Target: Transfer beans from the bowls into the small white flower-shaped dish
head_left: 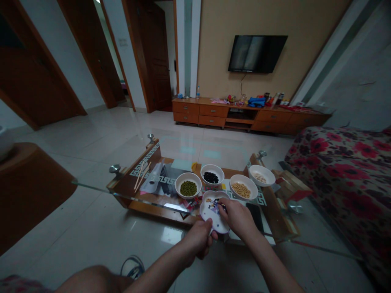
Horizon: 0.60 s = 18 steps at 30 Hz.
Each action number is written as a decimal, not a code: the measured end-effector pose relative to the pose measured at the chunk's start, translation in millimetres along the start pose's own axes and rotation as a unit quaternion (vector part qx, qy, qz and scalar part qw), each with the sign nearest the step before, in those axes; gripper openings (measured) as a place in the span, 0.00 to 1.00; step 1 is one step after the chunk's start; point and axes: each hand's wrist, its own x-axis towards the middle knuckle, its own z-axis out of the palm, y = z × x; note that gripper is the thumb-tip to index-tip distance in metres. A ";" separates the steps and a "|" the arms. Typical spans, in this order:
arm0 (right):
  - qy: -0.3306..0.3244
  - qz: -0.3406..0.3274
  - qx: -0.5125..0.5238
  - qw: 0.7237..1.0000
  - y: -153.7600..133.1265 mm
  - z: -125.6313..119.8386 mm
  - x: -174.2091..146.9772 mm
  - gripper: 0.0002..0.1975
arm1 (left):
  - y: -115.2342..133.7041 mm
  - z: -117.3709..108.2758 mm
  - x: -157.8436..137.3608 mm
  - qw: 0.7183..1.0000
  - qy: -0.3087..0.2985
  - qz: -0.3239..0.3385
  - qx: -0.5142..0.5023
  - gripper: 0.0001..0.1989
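My left hand (pixel 204 238) is closed on the near edge of a white scalloped plate (pixel 220 226), thumb on top. Several black and yellowish beans lie on the plate beside a printed picture. My right hand (pixel 236 215) is closed over the plate, pinching a thin tool (pixel 216 202) whose tip points at the beans; its exact kind is too small to tell. Just beyond the plate stand a white bowl of green beans (pixel 188 188), a bowl of black beans (pixel 211 177), a bowl of yellow soybeans (pixel 241 190) and a bowl of pale beans (pixel 260 178).
The bowls stand on a glass-topped table (pixel 100 189) with wooden sides. Chopsticks (pixel 142 176) lie at its left. A flowered sofa (pixel 345 162) is on the right, a brown wooden stool (pixel 33 187) on the left. A low cabinet (pixel 214 110) and a television (pixel 257 53) are across the room.
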 end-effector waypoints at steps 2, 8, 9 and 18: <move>0.006 0.000 0.003 1.000 -0.6 -2.7 -0.9 0.13 | 1.5 0.9 -1.0 1.000 0.004 -0.004 0.001 0.24; 0.074 -0.008 0.019 0.997 0.3 -9.3 -5.6 0.13 | 1.4 0.2 -1.4 1.000 -0.002 -0.008 -0.007 0.25; 0.089 -0.002 0.022 0.996 1.0 -10.0 -6.0 0.13 | 0.6 -0.1 -0.6 1.000 -0.003 -0.005 -0.007 0.25; 0.168 0.206 -0.073 0.961 15.2 -23.5 -7.9 0.18 | 2.1 0.8 -0.7 1.000 -0.004 -0.016 -0.006 0.25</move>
